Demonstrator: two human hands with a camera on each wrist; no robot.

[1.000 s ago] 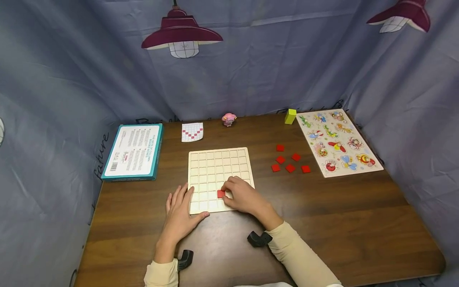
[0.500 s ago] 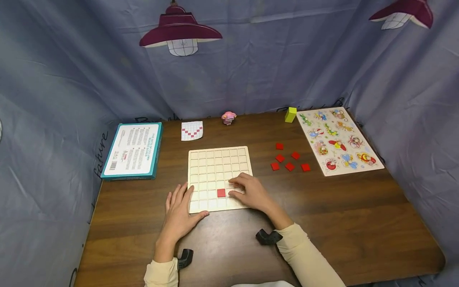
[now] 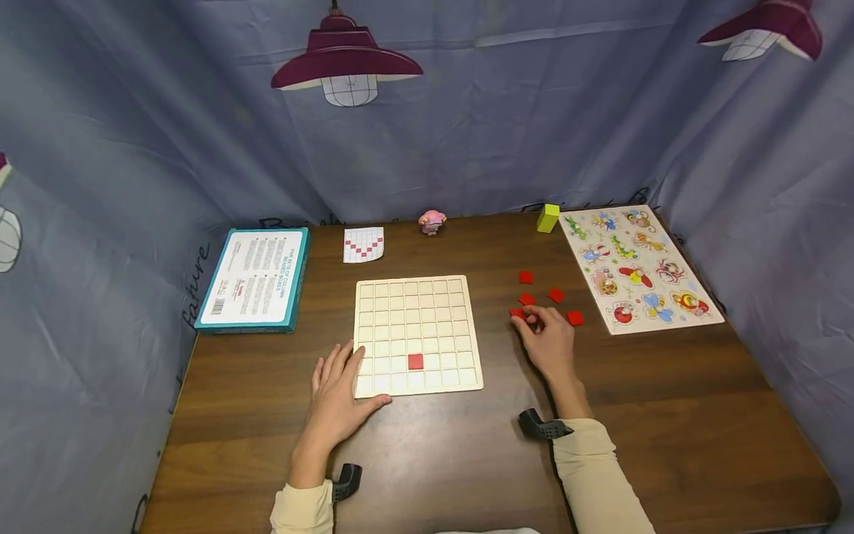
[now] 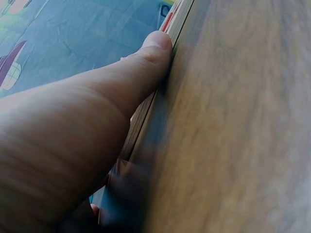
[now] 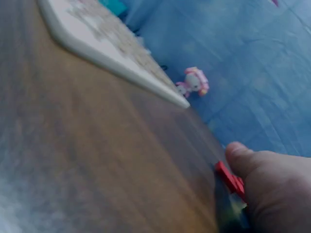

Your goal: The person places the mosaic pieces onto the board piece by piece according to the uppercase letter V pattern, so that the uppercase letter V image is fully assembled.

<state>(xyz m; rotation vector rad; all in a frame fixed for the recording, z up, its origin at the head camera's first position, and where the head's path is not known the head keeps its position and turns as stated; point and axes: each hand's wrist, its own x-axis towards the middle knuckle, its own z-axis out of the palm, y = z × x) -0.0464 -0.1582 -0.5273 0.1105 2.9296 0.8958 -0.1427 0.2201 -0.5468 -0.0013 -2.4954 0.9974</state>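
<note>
My left hand [image 3: 336, 404] lies along the lower left corner of the wooden grid board [image 3: 416, 300], fingers on its left edge, thumb at its front edge; in the left wrist view the thumb [image 4: 141, 65] touches the board's side. One red tile [image 3: 416, 362] sits in the second row from the front. Right of the board, my right hand [image 3: 548, 345] pinches a red tile [image 3: 517, 314] at the table, thumb and forefinger at its edges. In the right wrist view the thumb [image 5: 257, 167] meets red tiles [image 5: 226, 175]. The palm may cover another tile.
Other red tiles [image 3: 556, 295] lie around the right hand. Behind the board are a patterned paper card [image 3: 363, 245], a pink figurine [image 3: 431, 222] and a yellow-green block [image 3: 548, 219]. A teal-edged box [image 3: 253, 278] stands left, an insect puzzle [image 3: 637, 271] right.
My right hand let go of the red tile on the board and moved right to the loose tiles, where it now pinches one. The left hand has stayed on the board.
</note>
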